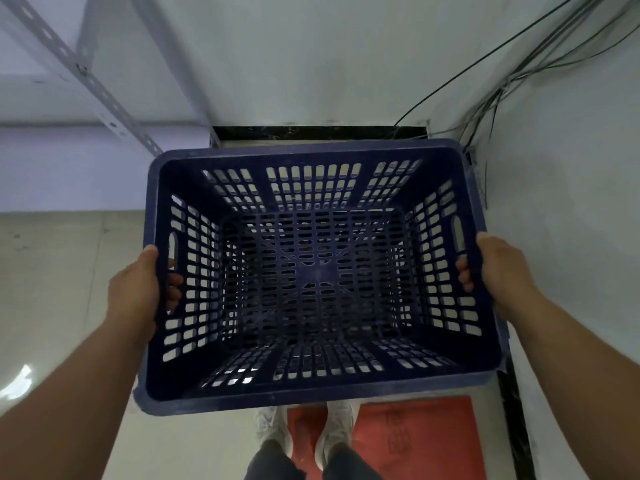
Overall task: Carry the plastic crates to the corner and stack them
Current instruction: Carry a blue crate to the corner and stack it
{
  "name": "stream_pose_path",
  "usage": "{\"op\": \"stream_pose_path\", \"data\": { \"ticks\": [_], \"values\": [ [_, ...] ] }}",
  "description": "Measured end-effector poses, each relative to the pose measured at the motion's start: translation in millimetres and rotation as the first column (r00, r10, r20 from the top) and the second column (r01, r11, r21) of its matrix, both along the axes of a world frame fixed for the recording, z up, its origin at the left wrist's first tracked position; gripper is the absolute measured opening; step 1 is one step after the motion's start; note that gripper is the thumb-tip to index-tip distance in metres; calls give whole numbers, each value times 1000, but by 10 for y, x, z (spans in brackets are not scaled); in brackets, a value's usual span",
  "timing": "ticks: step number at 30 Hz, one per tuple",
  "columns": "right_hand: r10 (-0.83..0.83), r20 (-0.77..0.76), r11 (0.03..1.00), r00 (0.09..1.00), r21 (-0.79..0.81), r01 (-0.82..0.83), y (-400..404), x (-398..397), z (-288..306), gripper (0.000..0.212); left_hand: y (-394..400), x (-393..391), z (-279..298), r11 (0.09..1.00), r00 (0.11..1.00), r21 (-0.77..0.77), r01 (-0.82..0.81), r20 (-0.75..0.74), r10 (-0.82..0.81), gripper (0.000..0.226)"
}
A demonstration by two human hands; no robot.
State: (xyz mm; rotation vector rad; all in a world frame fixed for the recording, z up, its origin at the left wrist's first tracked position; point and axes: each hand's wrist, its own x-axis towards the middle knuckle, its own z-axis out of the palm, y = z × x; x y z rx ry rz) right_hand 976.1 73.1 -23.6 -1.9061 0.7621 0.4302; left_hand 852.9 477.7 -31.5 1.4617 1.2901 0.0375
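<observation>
both your hands grip one dark blue slotted crate [318,271] by its side handles: left hand [133,289] and right hand [498,271] each have fingers curled through a slot. you hold it above the floor near the wall corner, over a red mat [415,441]

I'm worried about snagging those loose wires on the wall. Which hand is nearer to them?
Right. The right hand grips the blue crate on the side toward the wires; the left hand grips the far side.
</observation>
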Motion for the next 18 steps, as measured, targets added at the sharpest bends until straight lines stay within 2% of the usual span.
{"op": "stream_pose_path", "data": {
  "ticks": [7, 16, 18],
  "values": [
    [-9, -12, 1000, 1000, -18, 9, -44, -147, 36, 36, 49, -54, -46, 997, 999, -74, 25, -18, -26, 44],
    [11, 5, 999, 1000, -43, -10, -90, -323, -16, 39, -7, 12, 49, 998, 998, 4, 56, 8, -56, 41],
    [20, 4, 999, 1000, -45, -19, -58, -285, -3, 38, 33, 32, 53, 998, 999, -18, 53, -3, -53, 42]
  ]
}}
